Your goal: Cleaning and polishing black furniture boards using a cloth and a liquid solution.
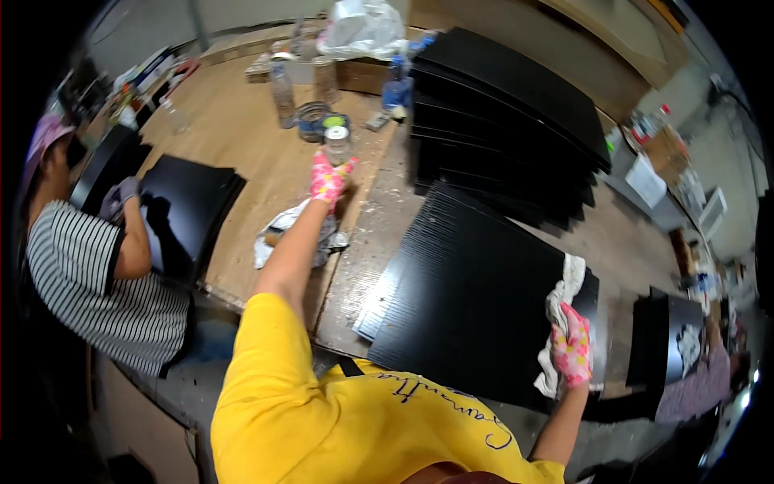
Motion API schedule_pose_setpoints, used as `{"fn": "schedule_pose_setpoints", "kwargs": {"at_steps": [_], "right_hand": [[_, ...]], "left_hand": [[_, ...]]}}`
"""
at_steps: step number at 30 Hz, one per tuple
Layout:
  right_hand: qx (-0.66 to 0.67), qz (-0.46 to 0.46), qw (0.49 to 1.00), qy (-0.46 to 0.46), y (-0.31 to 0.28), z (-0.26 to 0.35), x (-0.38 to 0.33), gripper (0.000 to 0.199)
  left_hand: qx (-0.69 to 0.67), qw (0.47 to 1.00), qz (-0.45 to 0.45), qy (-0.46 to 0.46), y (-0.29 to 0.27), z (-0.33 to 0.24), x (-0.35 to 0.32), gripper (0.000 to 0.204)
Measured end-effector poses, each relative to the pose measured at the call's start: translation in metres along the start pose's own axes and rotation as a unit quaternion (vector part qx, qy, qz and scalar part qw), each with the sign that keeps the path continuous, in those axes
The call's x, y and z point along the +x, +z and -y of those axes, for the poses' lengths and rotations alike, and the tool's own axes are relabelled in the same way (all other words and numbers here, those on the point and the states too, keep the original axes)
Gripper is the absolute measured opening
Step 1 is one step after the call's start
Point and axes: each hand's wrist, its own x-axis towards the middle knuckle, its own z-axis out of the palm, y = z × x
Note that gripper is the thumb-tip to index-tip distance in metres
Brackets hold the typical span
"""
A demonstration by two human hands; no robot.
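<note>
My left hand (329,181), in a pink flowered glove, is stretched out over the wooden table. Its fingers and thumb close round the lower part of a clear bottle with a white cap (337,143). On the right, my right hand (572,345), gloved the same way, grips a crumpled white cloth (556,310). That cloth lies along the right side of a glossy black panel (476,298), which rests on other panels in front of me. A bunched rag (282,234) lies on the table beside my left forearm.
A tall stack of black panels (508,105) stands beyond my panel. Bottles (283,95), a roll of tape (313,121) and a plastic bag (363,31) crowd the table's far end. One co-worker (105,274) handles panels at left; another (701,387) wipes panels at far right.
</note>
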Motion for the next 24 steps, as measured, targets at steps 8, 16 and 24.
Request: {"fn": "schedule_pose_setpoints", "kwargs": {"at_steps": [8, 16, 24], "right_hand": [[0.04, -0.252, 0.945, -0.203, -0.01, 0.032, 0.019, 0.038], [0.582, -0.02, 0.813, -0.005, 0.0, 0.064, 0.029, 0.044], [0.495, -0.052, 0.867, -0.018, -0.005, 0.046, 0.031, 0.041]], "left_hand": [[-0.051, 0.92, 0.322, 0.218, 0.004, -0.143, -0.1, 0.085], [0.31, 0.671, 0.344, 0.579, 0.054, -0.236, -0.215, 0.087], [0.369, 0.6, 0.26, 0.66, 0.084, -0.253, -0.227, 0.085]]}}
